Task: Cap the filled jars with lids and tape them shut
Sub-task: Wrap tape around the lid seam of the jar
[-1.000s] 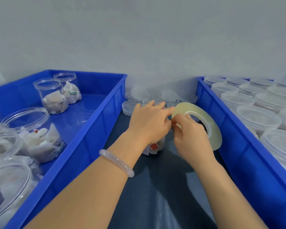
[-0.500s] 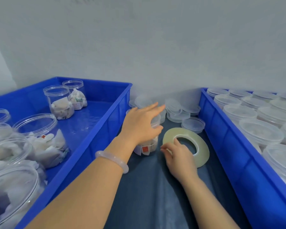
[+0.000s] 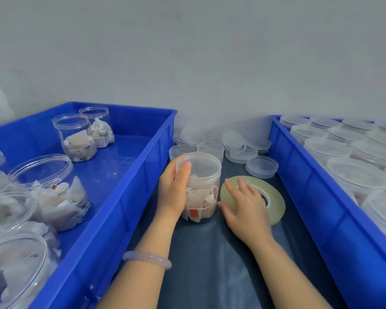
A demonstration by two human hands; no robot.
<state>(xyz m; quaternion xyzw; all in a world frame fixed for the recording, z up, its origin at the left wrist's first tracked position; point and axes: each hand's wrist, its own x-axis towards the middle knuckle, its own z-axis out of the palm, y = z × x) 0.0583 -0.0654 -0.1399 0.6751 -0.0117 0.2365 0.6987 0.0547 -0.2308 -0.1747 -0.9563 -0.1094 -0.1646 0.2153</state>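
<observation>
The left hand [image 3: 173, 190] curls round the capped jar [image 3: 202, 186] standing on the dark mat [image 3: 210, 268]; its fingers are hidden behind the jar. Just beside, the right hand [image 3: 246, 206] lies spread on the flat tape roll [image 3: 277, 206], covering part of it. Loose lids [image 3: 262, 167] behind look blurred.

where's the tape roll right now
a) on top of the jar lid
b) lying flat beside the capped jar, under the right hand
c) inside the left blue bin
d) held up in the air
b: the tape roll lies flat just right of the jar, with the right hand resting on it.
</observation>
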